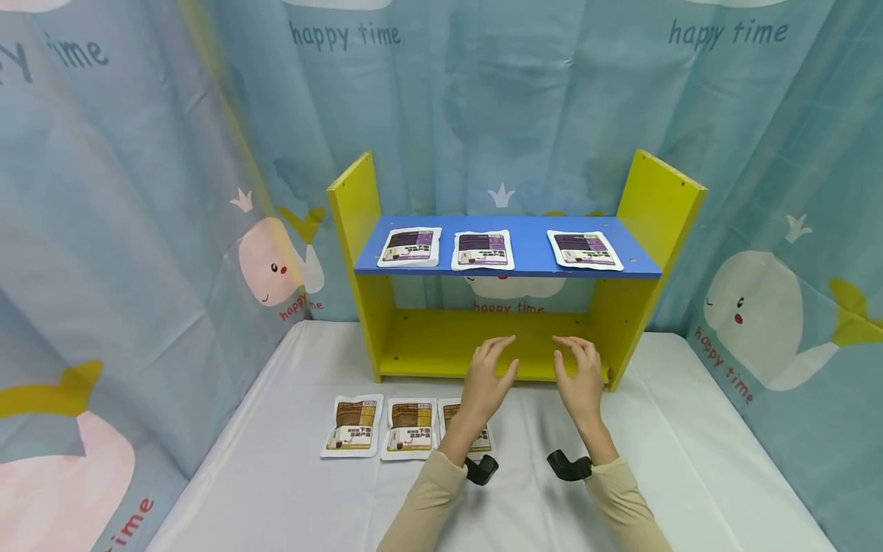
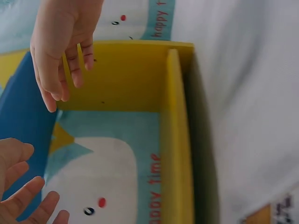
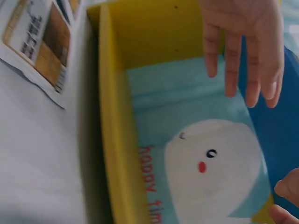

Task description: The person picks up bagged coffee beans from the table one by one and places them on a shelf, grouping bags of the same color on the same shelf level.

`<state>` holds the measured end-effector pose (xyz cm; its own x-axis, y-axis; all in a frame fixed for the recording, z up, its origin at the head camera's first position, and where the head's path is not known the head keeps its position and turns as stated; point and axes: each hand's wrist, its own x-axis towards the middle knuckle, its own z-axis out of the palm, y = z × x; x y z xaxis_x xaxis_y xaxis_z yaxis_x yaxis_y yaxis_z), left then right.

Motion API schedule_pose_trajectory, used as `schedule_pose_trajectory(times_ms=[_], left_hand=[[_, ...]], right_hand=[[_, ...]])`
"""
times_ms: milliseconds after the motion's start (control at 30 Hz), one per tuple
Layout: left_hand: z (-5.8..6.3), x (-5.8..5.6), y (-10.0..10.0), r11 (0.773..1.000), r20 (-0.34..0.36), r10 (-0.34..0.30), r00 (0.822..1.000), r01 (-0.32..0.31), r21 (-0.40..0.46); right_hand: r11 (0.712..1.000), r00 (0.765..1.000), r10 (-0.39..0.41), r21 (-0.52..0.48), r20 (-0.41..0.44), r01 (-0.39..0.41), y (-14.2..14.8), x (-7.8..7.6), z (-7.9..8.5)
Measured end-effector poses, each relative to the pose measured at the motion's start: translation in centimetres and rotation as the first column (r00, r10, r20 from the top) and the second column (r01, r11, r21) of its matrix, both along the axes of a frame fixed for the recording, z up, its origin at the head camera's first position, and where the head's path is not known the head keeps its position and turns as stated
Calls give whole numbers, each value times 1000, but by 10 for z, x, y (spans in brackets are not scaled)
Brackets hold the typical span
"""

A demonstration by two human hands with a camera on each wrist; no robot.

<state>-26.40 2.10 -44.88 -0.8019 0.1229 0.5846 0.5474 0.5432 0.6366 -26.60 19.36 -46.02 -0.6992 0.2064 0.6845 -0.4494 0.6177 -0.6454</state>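
Both hands hover in front of the lower opening of a yellow shelf unit with a blue upper board [image 1: 531, 264]. My left hand [image 1: 486, 379] has its fingers spread and loosely bent, holding nothing. Facing it, my right hand [image 1: 581, 379] is likewise empty with relaxed fingers. In the left wrist view the right hand [image 2: 65, 46] shows at the top and the left hand's fingers [image 2: 28, 200] at lower left. Three brown-and-white packets lie in a row on the table: left [image 1: 353, 425], middle [image 1: 409, 428], and right [image 1: 483, 441], the last partly hidden by the left forearm.
On the blue board lie three purple-and-white packets: left [image 1: 410, 247], middle [image 1: 483, 251], and right [image 1: 585, 251]. The yellow bottom board [image 1: 441, 345] sits low over the white tablecloth [image 1: 276, 491]. Blue printed curtains [image 1: 510, 115] enclose the back and sides.
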Motion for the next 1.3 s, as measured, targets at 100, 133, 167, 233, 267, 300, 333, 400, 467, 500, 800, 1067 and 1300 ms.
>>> schedule_pose_trajectory(times_ms=[100,133,167,233,267,300,333,400,467,500,800,1067,1300], left_hand=[[-14,1,-10,1000,37,16,999,-15,-28],[-18,1,-13,999,53,17,998,-16,-34],[-22,1,-16,999,70,24,997,-21,-47],[-29,2,-22,997,100,34,994,-27,-68],[-32,3,-25,997,113,36,993,-28,-76],[-35,4,-28,996,126,39,991,-28,-87],[-38,4,-31,995,141,43,989,-29,-98],[-44,6,-36,993,165,47,985,-29,-113],[-49,9,-41,992,190,49,981,-25,-127],[-51,10,-44,990,200,53,978,-26,-137],[-59,23,-63,976,281,76,957,-15,-216],[-61,35,-79,942,337,168,926,-50,-331],[-58,40,-84,898,379,222,898,-37,-439]], right_hand=[[1000,1000,27,0,4,-27,-7,2,-11],[999,999,34,-2,8,-34,-9,2,-15],[999,999,41,-6,15,-41,-11,2,-18],[999,998,51,-14,37,-50,-15,3,-26],[998,997,58,-22,51,-57,-17,4,-29],[998,996,63,-26,68,-61,-19,4,-33],[997,994,69,-33,87,-67,-21,5,-36],[996,989,82,-39,127,-77,-25,6,-41],[995,981,98,-41,170,-93,-29,8,-45],[994,976,105,-37,189,-100,-31,9,-47],[979,951,149,92,270,-179,-48,12,-67],[936,878,219,162,425,-312,-59,24,-86],[920,832,243,154,498,-360,-64,27,-89]])
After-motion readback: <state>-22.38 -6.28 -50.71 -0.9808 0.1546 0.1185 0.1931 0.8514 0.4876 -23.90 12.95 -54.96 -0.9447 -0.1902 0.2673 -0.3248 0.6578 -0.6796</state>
